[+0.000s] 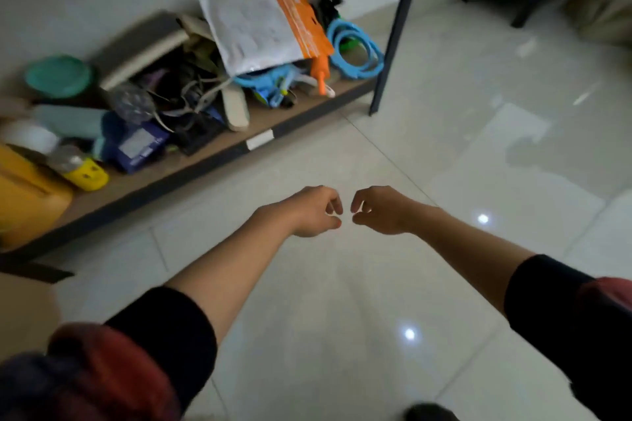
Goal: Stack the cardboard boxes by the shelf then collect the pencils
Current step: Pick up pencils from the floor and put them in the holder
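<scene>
Both hands, the left hand (313,212) and right hand (379,210), hover loosely curled (holding nothing) over glossy tiled floor (461,154); the cluttered wooden shelf (191,166) lies far left.

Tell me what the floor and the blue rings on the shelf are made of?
The floor looks like glossy ceramic tile: grout lines and bright light reflections show. The blue rings look like smooth plastic, judging by their even colour, though blur leaves that uncertain.

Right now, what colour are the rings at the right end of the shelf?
Light blue rings, seen in the head view, the only view.
</scene>
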`<state>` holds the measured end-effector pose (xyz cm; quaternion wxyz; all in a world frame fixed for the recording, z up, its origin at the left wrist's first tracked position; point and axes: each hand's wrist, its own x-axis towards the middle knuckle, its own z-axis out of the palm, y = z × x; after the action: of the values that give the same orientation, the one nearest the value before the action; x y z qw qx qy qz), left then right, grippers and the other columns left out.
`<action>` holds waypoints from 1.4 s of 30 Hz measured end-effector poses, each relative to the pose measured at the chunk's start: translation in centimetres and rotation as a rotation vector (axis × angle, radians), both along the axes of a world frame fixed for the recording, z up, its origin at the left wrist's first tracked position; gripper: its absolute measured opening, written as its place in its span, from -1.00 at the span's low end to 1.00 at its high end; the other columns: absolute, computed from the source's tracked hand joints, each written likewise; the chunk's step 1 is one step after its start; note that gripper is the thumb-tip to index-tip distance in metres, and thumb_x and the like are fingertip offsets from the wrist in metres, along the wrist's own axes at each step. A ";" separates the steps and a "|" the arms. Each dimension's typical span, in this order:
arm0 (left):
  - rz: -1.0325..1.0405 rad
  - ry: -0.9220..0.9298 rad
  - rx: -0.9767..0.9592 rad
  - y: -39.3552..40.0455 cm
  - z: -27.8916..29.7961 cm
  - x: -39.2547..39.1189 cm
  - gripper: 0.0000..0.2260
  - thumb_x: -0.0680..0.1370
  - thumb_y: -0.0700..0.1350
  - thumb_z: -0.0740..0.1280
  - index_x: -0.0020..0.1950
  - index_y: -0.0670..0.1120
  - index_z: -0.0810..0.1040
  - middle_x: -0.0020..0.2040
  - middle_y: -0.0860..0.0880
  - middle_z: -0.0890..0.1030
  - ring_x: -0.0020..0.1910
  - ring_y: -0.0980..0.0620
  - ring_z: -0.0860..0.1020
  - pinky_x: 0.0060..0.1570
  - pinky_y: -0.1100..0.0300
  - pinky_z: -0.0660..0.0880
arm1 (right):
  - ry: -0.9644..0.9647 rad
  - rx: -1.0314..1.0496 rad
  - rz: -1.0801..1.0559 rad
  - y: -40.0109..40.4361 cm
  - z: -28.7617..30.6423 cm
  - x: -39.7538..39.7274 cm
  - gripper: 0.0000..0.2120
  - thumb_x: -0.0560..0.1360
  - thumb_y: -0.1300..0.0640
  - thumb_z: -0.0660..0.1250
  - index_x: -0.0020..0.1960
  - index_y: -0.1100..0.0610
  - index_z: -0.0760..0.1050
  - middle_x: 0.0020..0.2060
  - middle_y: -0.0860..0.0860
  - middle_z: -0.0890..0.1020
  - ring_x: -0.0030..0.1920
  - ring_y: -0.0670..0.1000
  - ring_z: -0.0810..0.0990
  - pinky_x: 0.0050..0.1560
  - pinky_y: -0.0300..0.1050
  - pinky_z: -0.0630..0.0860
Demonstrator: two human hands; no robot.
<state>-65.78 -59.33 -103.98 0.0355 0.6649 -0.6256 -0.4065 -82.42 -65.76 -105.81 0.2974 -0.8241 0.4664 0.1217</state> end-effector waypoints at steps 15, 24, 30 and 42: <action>-0.677 -0.037 -0.074 8.6 -10.4 -22.8 -0.72 0.57 -0.01 0.33 0.27 0.00 0.49 0.32 -0.05 0.41 0.25 -0.03 0.44 0.23 0.09 0.41 | 0.236 -0.092 -0.422 21.6 -3.2 -25.8 -0.73 0.56 -0.03 0.32 0.24 -0.01 0.51 0.11 -0.02 0.49 0.11 0.04 0.50 0.12 -0.10 0.44; -1.474 -0.392 -0.277 18.2 -8.0 -36.3 -0.66 0.60 0.00 0.28 0.36 -0.01 0.39 0.32 -0.06 0.36 0.23 -0.10 0.43 0.00 0.12 0.36 | 0.195 -0.108 -0.804 36.1 -7.2 -35.9 -0.73 0.57 -0.04 0.27 0.24 -0.01 0.49 0.17 0.02 0.51 0.18 0.09 0.51 0.05 -0.07 0.46; -1.560 -0.365 -0.338 24.3 -10.3 -47.9 -0.67 0.61 0.00 0.26 0.36 -0.03 0.41 0.31 -0.07 0.40 0.25 -0.10 0.45 0.12 0.06 0.42 | 0.072 -0.235 -1.124 45.6 -11.5 -40.3 -0.70 0.56 -0.02 0.25 0.26 0.04 0.47 0.18 0.07 0.47 0.18 0.12 0.46 0.12 -0.01 0.45; -1.556 0.179 -0.408 44.7 -19.2 -55.1 -0.70 0.57 0.01 0.28 0.26 -0.06 0.45 0.14 -0.05 0.49 0.10 -0.10 0.46 0.10 0.00 0.41 | -0.017 -0.357 -1.556 66.0 -13.6 -48.4 -0.80 0.51 0.07 0.33 0.10 0.08 0.58 0.01 0.07 0.52 0.07 0.11 0.53 0.10 0.06 0.50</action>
<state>-120.91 -14.61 -123.15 -0.0871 -0.0156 -0.9657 -0.2442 -130.84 0.23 -119.44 0.1640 -0.2983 0.9180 -0.2036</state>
